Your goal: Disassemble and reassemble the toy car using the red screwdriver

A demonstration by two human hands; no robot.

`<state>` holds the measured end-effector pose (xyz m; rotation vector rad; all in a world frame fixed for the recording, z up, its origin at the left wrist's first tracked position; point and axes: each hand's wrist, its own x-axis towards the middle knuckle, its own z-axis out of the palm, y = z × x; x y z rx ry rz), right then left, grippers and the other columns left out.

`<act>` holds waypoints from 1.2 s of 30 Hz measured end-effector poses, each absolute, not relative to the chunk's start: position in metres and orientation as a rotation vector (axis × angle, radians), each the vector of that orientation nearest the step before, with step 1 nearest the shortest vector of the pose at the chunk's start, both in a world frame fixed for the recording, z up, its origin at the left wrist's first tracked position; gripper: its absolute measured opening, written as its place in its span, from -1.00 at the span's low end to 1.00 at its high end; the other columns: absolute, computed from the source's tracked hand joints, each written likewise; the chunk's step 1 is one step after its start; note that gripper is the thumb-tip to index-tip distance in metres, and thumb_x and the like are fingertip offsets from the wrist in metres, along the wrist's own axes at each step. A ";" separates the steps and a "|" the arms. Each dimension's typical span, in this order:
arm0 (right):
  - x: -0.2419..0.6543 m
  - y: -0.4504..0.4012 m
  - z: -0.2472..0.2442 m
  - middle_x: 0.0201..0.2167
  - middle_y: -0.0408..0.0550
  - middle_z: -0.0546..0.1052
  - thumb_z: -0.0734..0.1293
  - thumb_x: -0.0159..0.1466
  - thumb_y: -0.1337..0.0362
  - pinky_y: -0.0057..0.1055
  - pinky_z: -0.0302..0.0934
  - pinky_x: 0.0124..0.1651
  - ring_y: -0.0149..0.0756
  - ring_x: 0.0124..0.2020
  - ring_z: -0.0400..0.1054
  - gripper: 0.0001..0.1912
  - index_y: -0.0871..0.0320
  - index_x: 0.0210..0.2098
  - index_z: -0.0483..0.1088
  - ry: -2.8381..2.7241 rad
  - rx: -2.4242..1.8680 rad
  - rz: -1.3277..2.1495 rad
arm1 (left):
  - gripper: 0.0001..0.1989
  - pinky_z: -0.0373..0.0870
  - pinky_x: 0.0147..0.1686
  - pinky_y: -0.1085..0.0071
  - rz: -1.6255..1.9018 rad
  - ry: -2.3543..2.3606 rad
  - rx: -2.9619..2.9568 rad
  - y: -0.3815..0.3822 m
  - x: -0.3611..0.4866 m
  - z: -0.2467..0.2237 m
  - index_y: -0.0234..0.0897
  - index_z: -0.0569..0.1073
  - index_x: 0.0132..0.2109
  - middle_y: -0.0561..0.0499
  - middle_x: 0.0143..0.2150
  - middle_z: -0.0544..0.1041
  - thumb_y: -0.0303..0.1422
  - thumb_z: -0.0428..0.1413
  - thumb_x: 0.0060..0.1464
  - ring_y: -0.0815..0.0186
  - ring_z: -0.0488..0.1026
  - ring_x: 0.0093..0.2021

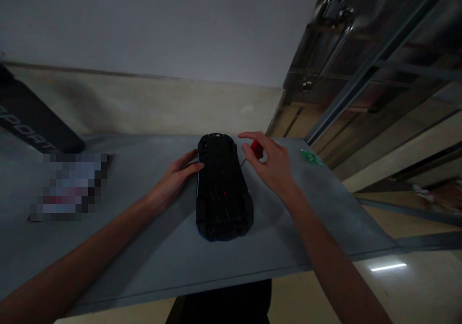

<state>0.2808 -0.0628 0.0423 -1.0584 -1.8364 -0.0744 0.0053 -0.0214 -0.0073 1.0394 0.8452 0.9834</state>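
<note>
A toy car (220, 184) lies upside down on the grey table, its black underside facing up and a small red spot showing on it. My left hand (182, 170) grips the car's left side, thumb over the edge of the underside and fingers along the flank. To the right of the car, my right hand (269, 162) holds a screwdriver (257, 149) with a red handle, partly hidden by the fingers. Its thin shaft points down and left, close to the car's right side. My right thumb and index finger are apart, with the handle behind them.
On the left, a pixelated flat object (70, 187) lies on the table (144, 261), with a dark padded bar (39, 117) lettered "SPORT" behind it. A green crumpled piece (311, 157) lies near the right edge. A wall stands behind, and a metal-framed shelf (361, 78) stands at right.
</note>
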 end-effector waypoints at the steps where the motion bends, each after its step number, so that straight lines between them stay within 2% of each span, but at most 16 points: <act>1: 0.280 -0.063 0.042 -0.41 -0.24 0.49 0.38 0.61 0.24 -0.28 0.39 -0.12 -0.23 -0.37 0.44 -0.78 -0.09 0.15 0.65 -1.826 -1.069 -0.084 | -0.27 0.20 0.68 -0.06 0.985 0.852 1.037 -0.022 0.005 -0.006 -0.22 0.64 0.44 -0.19 0.62 0.58 -0.24 0.56 0.17 -0.25 0.38 0.68; 4: 0.280 -0.062 0.041 -0.42 -0.24 0.48 0.39 0.57 0.30 -0.28 0.39 -0.12 -0.24 -0.38 0.43 -0.76 -0.08 0.14 0.64 -1.824 -1.074 -0.106 | -0.26 0.24 0.67 -0.08 0.997 0.871 1.028 -0.024 0.006 -0.004 -0.23 0.65 0.43 -0.19 0.60 0.61 -0.23 0.56 0.15 -0.28 0.37 0.69; 9: 0.279 -0.066 0.043 -0.28 -0.17 0.62 0.34 0.53 0.39 -0.25 0.45 -0.02 -0.20 -0.27 0.51 -0.63 -0.05 0.22 0.62 -1.905 -0.995 -0.102 | -0.27 0.21 0.70 -0.12 0.984 0.905 1.049 -0.023 0.005 -0.005 -0.17 0.67 0.42 -0.19 0.62 0.58 -0.20 0.57 0.14 -0.23 0.43 0.66; 13: 0.279 -0.068 0.045 -0.32 -0.17 0.62 0.35 0.60 0.31 -0.25 0.45 -0.06 -0.23 -0.34 0.48 -0.73 -0.06 0.15 0.66 -1.894 -1.045 -0.134 | -0.30 0.30 0.66 -0.10 0.993 0.901 1.051 -0.022 0.004 -0.006 -0.17 0.68 0.40 -0.21 0.58 0.63 -0.24 0.56 0.14 -0.24 0.46 0.64; 15: 0.279 -0.068 0.045 -0.37 -0.19 0.59 0.37 0.61 0.30 -0.26 0.44 -0.10 -0.24 -0.38 0.45 -0.77 -0.07 0.10 0.68 -1.869 -1.067 -0.160 | -0.25 0.31 0.66 -0.08 1.002 0.898 1.025 -0.022 0.004 -0.005 -0.18 0.64 0.44 -0.23 0.59 0.61 -0.28 0.56 0.12 -0.21 0.46 0.65; 19: 0.283 -0.068 0.044 -0.36 -0.18 0.57 0.37 0.55 0.37 -0.23 0.45 -0.08 -0.20 -0.36 0.47 -0.70 -0.09 0.13 0.66 -1.866 -1.081 -0.177 | -0.12 0.35 0.64 -0.11 0.989 0.879 0.941 -0.022 0.004 -0.005 -0.18 0.53 0.54 -0.26 0.61 0.58 -0.33 0.56 0.11 -0.17 0.53 0.59; 23: 0.285 -0.070 0.045 -0.29 -0.12 0.62 0.37 0.59 0.30 -0.17 0.48 -0.03 -0.13 -0.28 0.53 -0.73 -0.10 0.16 0.65 -1.890 -1.144 -0.156 | -0.16 0.32 0.65 -0.13 0.993 0.876 0.949 -0.023 0.004 -0.007 -0.15 0.55 0.52 -0.23 0.61 0.59 -0.33 0.55 0.12 -0.18 0.54 0.58; 26: 0.283 -0.070 0.045 -0.35 -0.14 0.59 0.38 0.62 0.26 -0.19 0.48 -0.06 -0.16 -0.34 0.50 -0.80 -0.08 0.11 0.66 -1.860 -1.157 -0.157 | -0.18 0.32 0.65 -0.14 1.003 0.890 0.948 -0.023 0.004 -0.008 -0.16 0.58 0.48 -0.24 0.60 0.59 -0.31 0.57 0.10 -0.21 0.51 0.60; 29: 0.281 -0.069 0.047 -0.37 -0.18 0.58 0.36 0.59 0.33 -0.23 0.45 -0.10 -0.19 -0.37 0.48 -0.73 -0.08 0.15 0.64 -1.865 -1.111 -0.146 | -0.19 0.28 0.67 -0.15 0.997 0.887 0.958 -0.023 0.003 -0.008 -0.14 0.60 0.47 -0.25 0.61 0.58 -0.27 0.59 0.09 -0.23 0.47 0.64; 32: 0.281 -0.070 0.049 -0.27 -0.14 0.66 0.32 0.58 0.40 -0.22 0.46 -0.05 -0.17 -0.28 0.54 -0.63 -0.07 0.23 0.61 -1.922 -1.058 -0.146 | -0.18 0.22 0.69 -0.18 0.997 0.914 0.971 -0.023 0.001 -0.008 -0.12 0.63 0.45 -0.24 0.61 0.58 -0.24 0.60 0.06 -0.26 0.43 0.66; 36: 0.282 -0.071 0.049 -0.25 -0.12 0.67 0.34 0.64 0.32 -0.17 0.46 -0.02 -0.15 -0.27 0.55 -0.73 -0.06 0.20 0.63 -1.936 -1.085 -0.193 | -0.23 0.21 0.69 -0.17 0.997 0.892 0.978 -0.023 0.001 -0.008 -0.11 0.66 0.43 -0.21 0.59 0.61 -0.25 0.59 0.08 -0.24 0.44 0.65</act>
